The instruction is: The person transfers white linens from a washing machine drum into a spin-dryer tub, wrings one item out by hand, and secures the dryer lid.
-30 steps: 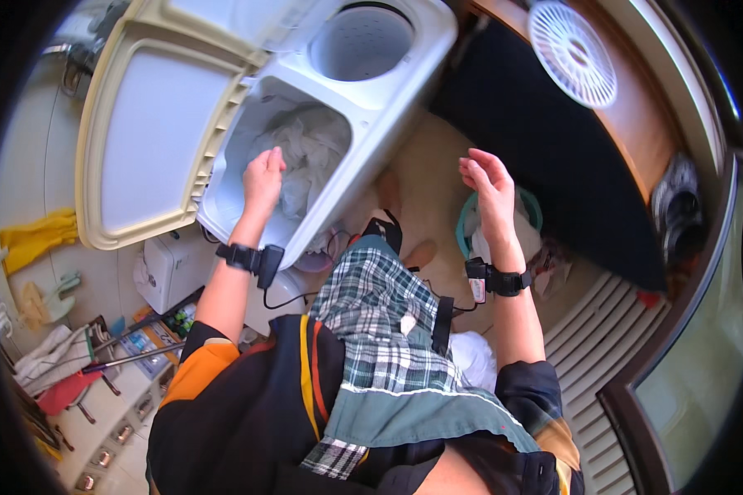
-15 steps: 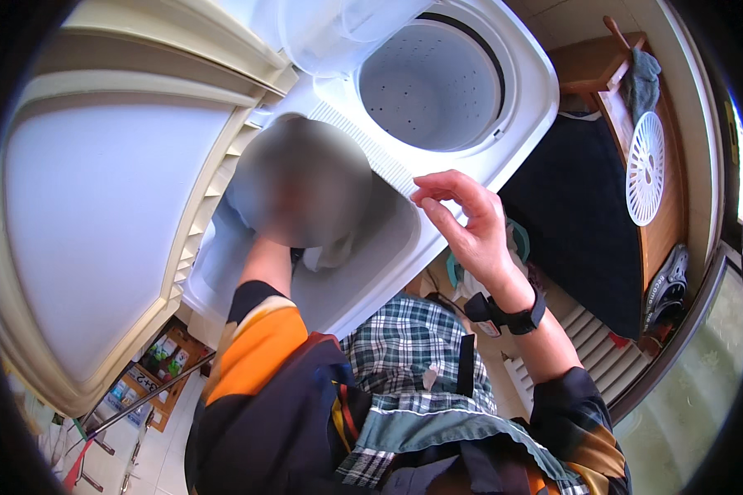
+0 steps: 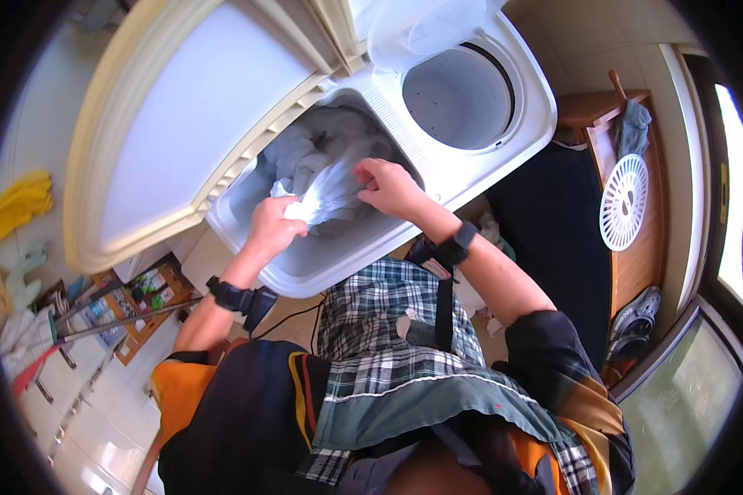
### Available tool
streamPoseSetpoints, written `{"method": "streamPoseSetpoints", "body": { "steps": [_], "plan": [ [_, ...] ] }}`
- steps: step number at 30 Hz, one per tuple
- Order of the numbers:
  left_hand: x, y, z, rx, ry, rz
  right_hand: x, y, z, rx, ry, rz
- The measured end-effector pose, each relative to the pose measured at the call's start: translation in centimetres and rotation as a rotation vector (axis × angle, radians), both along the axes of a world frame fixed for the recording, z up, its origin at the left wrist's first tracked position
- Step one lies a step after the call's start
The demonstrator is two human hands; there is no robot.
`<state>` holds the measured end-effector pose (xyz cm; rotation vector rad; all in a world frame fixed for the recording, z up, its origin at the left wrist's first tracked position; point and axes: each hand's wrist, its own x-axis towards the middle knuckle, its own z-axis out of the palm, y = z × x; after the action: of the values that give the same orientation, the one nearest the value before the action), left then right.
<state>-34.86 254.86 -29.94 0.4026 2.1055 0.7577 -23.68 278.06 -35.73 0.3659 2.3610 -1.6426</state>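
Observation:
A thin white cloth (image 3: 330,191) is bunched in my left hand (image 3: 274,224), closed on it near the front of the wash tub. From there the cloth fans out toward my right hand (image 3: 392,191), whose curled fingers pinch at its far right side. Both hands are over the wash tub (image 3: 285,268) of a white twin-tub washing machine. Beneath and behind them lies a heap of pale wet laundry (image 3: 338,128). How far the heap goes down is hidden by the cloth and my hands.
The tub's big cream-edged lid (image 3: 198,107) stands raised at the left. The round spin tub (image 3: 458,99) is uncovered, its clear lid (image 3: 417,29) lifted. A wooden cabinet (image 3: 648,198) with a white perforated disc (image 3: 623,202) is at right. Yellow gloves (image 3: 21,206) hang far left.
My left hand has come up out of the tub with the white cloth. My right hand has moved left from the machine's edge to the cloth. The view has shifted.

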Motion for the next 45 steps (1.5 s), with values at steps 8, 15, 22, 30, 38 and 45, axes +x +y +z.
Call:
{"method": "streamPoseSetpoints", "body": {
  "steps": [8, 15, 22, 30, 38, 45],
  "plan": [
    [1.7, -0.6, 20.8, 0.148, 0.286, -0.196, -4.0, -2.3, 1.4, 0.147, 0.167, 0.494],
    [0.8, -5.4, 9.1, 0.13, 0.541, 0.093, -1.9, -0.2, 1.7, 0.046, 0.016, 0.085],
    [1.0, -5.4, -8.2, -0.244, 0.437, -0.12, -3.3, 0.9, 5.5, -0.029, -0.065, -0.037],
    [3.1, 1.3, -4.2, 0.213, 0.016, 0.114, -6.0, 1.0, 23.7, -0.283, 0.235, 0.055],
    [3.8, -0.6, 14.8, 0.701, 0.08, 0.828, -6.6, 6.0, 36.7, -0.353, 0.504, 0.002],
    [0.1, 2.7, 30.5, 0.898, 0.149, 0.795, -6.1, 10.4, 44.6, -0.5, 0.832, -0.077]
  ]
}}
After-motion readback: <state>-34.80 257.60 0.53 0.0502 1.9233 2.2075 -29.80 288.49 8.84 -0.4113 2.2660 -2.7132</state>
